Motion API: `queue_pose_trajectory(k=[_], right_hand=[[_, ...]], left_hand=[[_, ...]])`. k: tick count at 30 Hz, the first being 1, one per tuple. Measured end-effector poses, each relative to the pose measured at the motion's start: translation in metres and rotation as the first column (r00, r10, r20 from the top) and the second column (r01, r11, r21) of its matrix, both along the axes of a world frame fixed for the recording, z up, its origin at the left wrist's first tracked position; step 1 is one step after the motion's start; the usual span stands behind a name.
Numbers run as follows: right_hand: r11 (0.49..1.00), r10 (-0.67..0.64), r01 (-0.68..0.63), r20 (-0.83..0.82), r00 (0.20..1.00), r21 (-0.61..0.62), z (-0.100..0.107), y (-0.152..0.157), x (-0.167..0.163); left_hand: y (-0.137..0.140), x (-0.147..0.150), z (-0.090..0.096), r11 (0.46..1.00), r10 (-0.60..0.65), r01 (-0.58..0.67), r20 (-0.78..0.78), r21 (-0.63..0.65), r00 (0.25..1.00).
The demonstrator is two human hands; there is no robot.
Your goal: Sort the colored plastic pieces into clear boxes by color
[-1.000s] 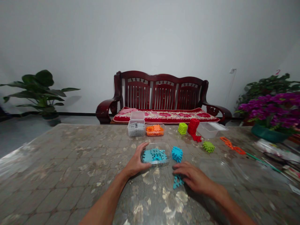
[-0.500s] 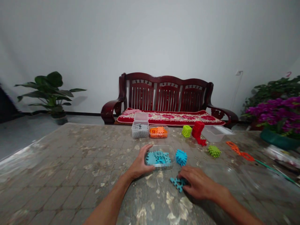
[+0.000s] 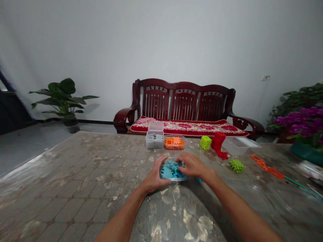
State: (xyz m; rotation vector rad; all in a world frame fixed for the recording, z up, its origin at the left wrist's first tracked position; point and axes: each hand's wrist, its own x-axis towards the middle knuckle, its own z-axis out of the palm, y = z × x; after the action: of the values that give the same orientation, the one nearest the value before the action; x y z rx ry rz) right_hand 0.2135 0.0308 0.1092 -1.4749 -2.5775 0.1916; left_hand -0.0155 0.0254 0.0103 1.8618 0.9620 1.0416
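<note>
Watching through the head cam from my end, I've got both hands on the same job. My left hand (image 3: pixel 154 177) is clamped on the near-left end of a clear tub (image 3: pixel 174 182), thumb along the front and fingers round the back. The tub sits on the patterned table (image 3: pixel 88 174), right between my hands, and it's loaded with blue interlocking pieces (image 3: pixel 167 171).

My right hand (image 3: pixel 193 164) comes in over the other end, fingers bent down into the pieces. Whether it's pinching one, I honestly can't say — the fingers hide that bit. The hands are close, just a stretch of tub between them. A brighter blue bit (image 3: pixel 200 180) peeks out by my right wrist, mostly covered.

Straight beyond my hands there's an orange-filled tub (image 3: pixel 174 147), with a box of gray pieces (image 3: pixel 154 144) just left of it, lid flipped up. Past my right hand, further out, I see a lime block (image 3: pixel 205 142), then a red build (image 3: pixel 217 143), then a clear box (image 3: pixel 234 148). Off to the right of that hand are a green spiky piece (image 3: pixel 237 165) and some orange loops (image 3: pixel 275 172) — with a green stick (image 3: pixel 299 185) running off from them.
</note>
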Motion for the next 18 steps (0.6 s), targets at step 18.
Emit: queue_pose_trajectory(k=[18], right_hand=[[0.995,-0.084,0.091,-0.171,0.982,0.035,-0.024,0.004,-0.016]], left_hand=[[0.002,-0.001,-0.004,1.0,0.004,-0.004,0.01,0.013,1.0]])
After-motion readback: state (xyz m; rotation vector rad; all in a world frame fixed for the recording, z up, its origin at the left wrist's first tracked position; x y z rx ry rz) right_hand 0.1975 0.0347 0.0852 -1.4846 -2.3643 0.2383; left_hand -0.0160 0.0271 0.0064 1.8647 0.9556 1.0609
